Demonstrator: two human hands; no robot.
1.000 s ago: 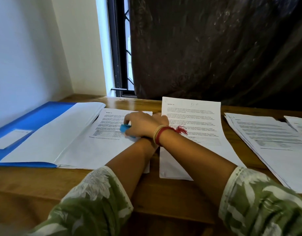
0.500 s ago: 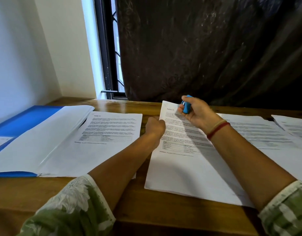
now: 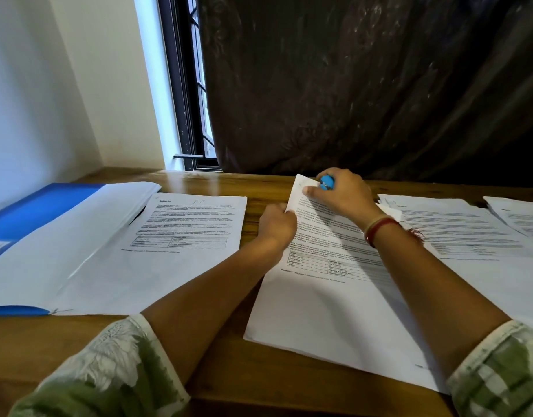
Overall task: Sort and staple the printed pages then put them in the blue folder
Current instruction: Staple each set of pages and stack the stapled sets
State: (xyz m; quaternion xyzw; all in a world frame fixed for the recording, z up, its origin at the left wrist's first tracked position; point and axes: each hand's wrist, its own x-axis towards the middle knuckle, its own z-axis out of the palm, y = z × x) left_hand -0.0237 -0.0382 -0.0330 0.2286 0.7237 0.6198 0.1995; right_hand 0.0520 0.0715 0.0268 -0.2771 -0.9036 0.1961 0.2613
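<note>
Setting: wooden table (image 3: 253,371) against a dark curtain (image 3: 364,85), with a black window frame (image 3: 187,100) and a pale wall (image 3: 33,85) to the left.

Item 1: blue folder (image 3: 39,206), lying open at the table's far left, well apart from both hands. White sheets (image 3: 63,236) lie across it.

Item 2: left set of printed pages (image 3: 175,257), flat, overlapping the folder's sheets. No hand touches it.

Item 3: middle set of printed pages (image 3: 319,311), between the two forearms, its top left corner lifted.

Item 4: left hand (image 3: 277,227), fingers curled, gripping the left edge of the middle set.

Item 5: right hand (image 3: 343,194), closed around a small blue stapler (image 3: 327,182) at the raised top left corner of the middle set; the thumb lies on the page. Red thread and pale band (image 3: 379,228) on the wrist.

Item 6: right stack of printed pages (image 3: 469,230), just beyond the right wrist, partly overlapping the middle set; a further stack (image 3: 523,215) at the right edge.
</note>
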